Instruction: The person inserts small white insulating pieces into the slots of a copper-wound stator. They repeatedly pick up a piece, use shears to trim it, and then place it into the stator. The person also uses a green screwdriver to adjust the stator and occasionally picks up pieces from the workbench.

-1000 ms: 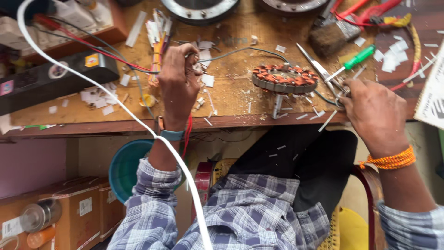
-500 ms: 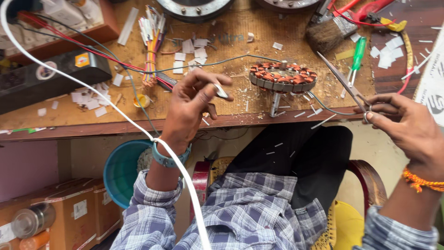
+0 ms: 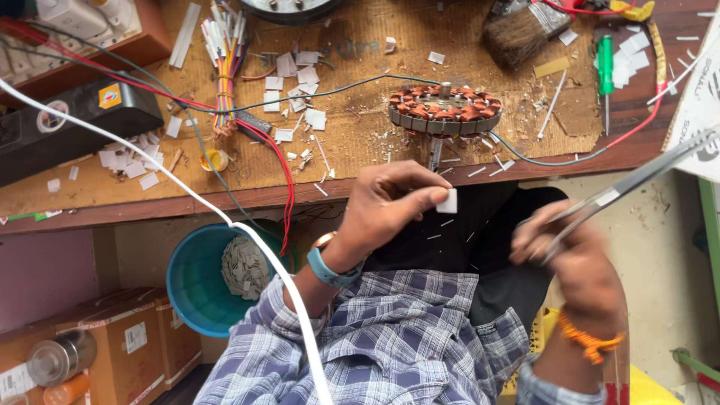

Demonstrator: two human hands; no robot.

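Observation:
My left hand [image 3: 390, 206] pinches a small white paper slip [image 3: 448, 201] between thumb and fingertips, held over my lap just below the bench edge. A blue watch sits on that wrist. My right hand [image 3: 574, 255], blurred, grips long metal scissors [image 3: 634, 178] whose blades point up and to the right. An orange thread band circles the right wrist. On the bench above both hands lies a round motor stator [image 3: 444, 111] with copper windings, resting on a short shaft.
Several white paper slips [image 3: 300, 75] litter the wooden bench [image 3: 112, 202]. A bundle of coloured wires [image 3: 225, 67], a brush [image 3: 517, 30], a green screwdriver [image 3: 605, 64] and a black box [image 3: 75, 127] lie there. A teal bucket [image 3: 187, 285] and cardboard boxes [image 3: 112, 337] stand below.
My left hand has come off the bench toward my lap with a white slip. My right hand drew back and down with the scissors.

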